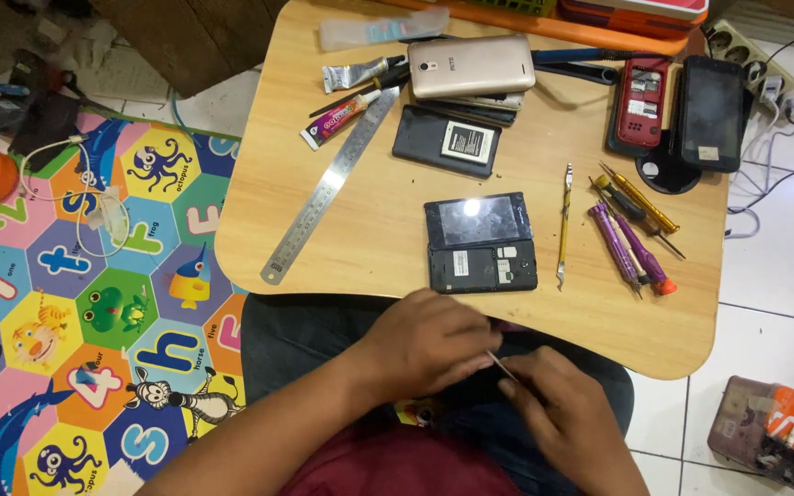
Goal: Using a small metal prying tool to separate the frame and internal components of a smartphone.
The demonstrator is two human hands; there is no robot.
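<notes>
Down low, just off the near edge of the small wooden table (369, 248), both hands meet over the lap. A thin, pale sliver of a tool (502, 366) – too small to tell what kind – sits pinched between them: right hand (567, 413) has its fingertips closed on the lower end, left hand (425, 344) is curled w/ fingertips touching the upper end. Whatever else lies under the left palm is hidden.

Just beyond the hands, on the table, an opened black phone (482, 243) lies flat – screen half toward the far side, exposed back half nearer the person. Right beside it, a slim pry tool w/ yellow band (563, 225) lies lengthwise. Further right, a cluster of screwdrivers (631, 230), purple and yellow handles, fanned out and touching each other.

Left of the phone, a long steel ruler (328, 188) runs diagonally. Behind the phone: a black battery (446, 140), then a gold phone (470, 66) stacked on other parts, w/ glue tubes (351, 96) beside it. Far right corner: a red opened phone (640, 101) next to a black phone (711, 112).

On the floor at left, a colourful alphabet play mat (75, 303) w/ a white cable (94, 211) on it.
</notes>
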